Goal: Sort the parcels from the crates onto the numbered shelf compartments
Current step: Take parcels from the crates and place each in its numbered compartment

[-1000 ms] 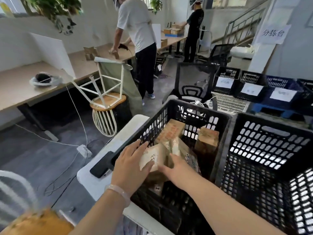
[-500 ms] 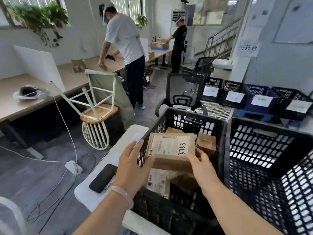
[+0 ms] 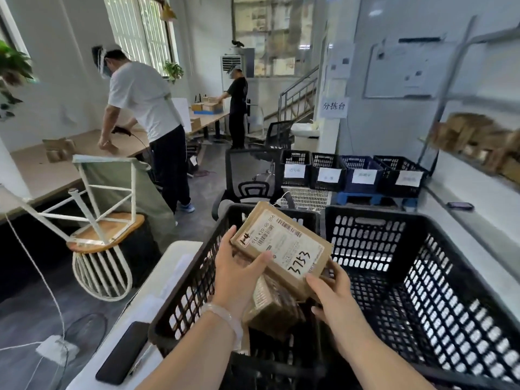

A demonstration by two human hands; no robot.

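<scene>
left hand: your left hand (image 3: 239, 270) grips the parcel (image 3: 284, 246) at its near-left edge, with the thumb flat on the label face and the fingertips hooked over the far corner.
right hand: your right hand (image 3: 332, 291) holds the lower right corner, thumb on the edge and the other fingers curled underneath, mostly hidden.
parcel: it is a flat brown box held clear above the left crate (image 3: 191, 291), tilted with its label towards you.
why held so: both grips stay at the edges, so the barcode and the handwritten marker number are uncovered. this looks like a reading pose, to match the number to a compartment.
below it: more brown parcels (image 3: 273, 308) lie in the crate right under your hands, so the sorting looks far from done.
right crate: a second black crate (image 3: 422, 277) stands just beside the first, on your right.
shelf: the shelf (image 3: 478, 142) is up on the right and blurred. brown boxes sit on it, but you cannot read any compartment numbers from here.
in the way: the right crate and the white counter (image 3: 478, 235) lie between you and the shelf, so the parcel probably has to be lifted over them or carried round.
ahead: an office chair (image 3: 247, 175) and a row of labelled crates (image 3: 351, 173) are well apart from your hands.
watch: a dark phone (image 3: 123, 351) lies at the table's edge near your left forearm, where an elbow could knock it.
</scene>
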